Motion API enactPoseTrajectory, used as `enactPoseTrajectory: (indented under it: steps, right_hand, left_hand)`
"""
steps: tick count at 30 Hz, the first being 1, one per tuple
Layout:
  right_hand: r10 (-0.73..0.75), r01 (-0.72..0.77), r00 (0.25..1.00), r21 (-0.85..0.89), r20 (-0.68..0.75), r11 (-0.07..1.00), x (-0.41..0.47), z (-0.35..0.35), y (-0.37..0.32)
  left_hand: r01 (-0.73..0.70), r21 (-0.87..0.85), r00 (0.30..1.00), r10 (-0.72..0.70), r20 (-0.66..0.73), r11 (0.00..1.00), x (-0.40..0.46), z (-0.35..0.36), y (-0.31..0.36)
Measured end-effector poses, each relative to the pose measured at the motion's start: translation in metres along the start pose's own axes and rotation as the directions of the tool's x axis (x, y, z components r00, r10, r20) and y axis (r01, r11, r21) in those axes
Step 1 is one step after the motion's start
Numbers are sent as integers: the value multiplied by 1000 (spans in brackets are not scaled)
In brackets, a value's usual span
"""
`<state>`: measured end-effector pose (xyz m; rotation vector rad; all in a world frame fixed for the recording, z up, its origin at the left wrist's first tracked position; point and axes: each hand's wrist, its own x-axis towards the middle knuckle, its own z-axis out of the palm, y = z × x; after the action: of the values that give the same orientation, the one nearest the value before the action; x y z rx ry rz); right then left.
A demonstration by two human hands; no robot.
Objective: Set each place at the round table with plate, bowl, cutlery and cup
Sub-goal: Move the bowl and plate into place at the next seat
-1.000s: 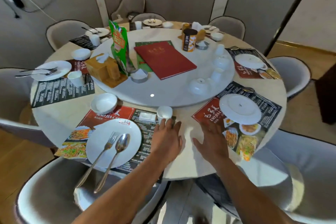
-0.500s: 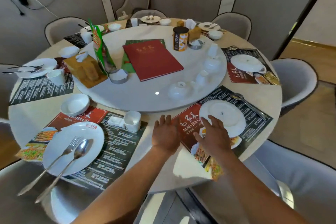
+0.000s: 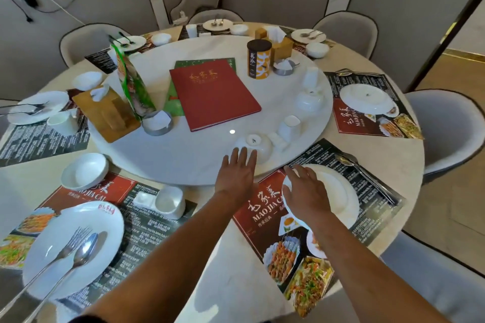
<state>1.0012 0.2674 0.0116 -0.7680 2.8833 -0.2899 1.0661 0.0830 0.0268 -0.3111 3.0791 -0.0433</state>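
My left hand (image 3: pixel 238 176) reaches over the edge of the white turntable (image 3: pixel 183 155), fingers straight, just short of an upturned white bowl (image 3: pixel 256 145). My right hand (image 3: pixel 304 191) lies flat on the left part of a white plate (image 3: pixel 338 191) on the near-right placemat (image 3: pixel 265 207). A spoon and fork (image 3: pixel 359 170) lie right of that plate. More upturned bowls and cups (image 3: pixel 309 97) stand along the turntable's right side. The near-left place has a plate with fork and spoon (image 3: pixel 73 246), a bowl (image 3: pixel 85 172) and a cup (image 3: pixel 170 200).
On the turntable lie a red menu (image 3: pixel 212 94), a black-and-orange canister (image 3: pixel 259 61), a green carton (image 3: pixel 131 81), a wooden tissue box (image 3: pixel 107 115) and a metal napkin holder (image 3: pixel 157 123). Grey chairs (image 3: pixel 446 128) ring the table. Other places further round hold plates and bowls.
The view has swung right along the table. My left hand moved forward onto the turntable toward the upturned bowl. My right hand moved onto the near-right plate.
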Motion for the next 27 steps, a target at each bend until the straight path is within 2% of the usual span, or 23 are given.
enactPoseTrajectory:
  steps: [10,13,16,21,27]
  right_hand:
    - [14,-14,1000,49,14,999,69,3,8]
    - [39,-42,999,118,23,992,72,10,7]
    - [39,-38,999,145,-6,989,75,12,8]
    - [14,-12,1000,116,-15,993,75,9,11]
    - [30,-27,998,66,-50,997,51,9,10]
  left_hand:
    - [-110,55,991,106,77,992,62,16,-14]
    - [-90,-27,996,90,-17,996,58,28,-10]
    - [-113,-16,982,109,-156,993,49,41,-2]
    - [-158,81,972,169,-160,984,40,42,1]
    - [-173,179,935,219,-281,969,20,34,-6]
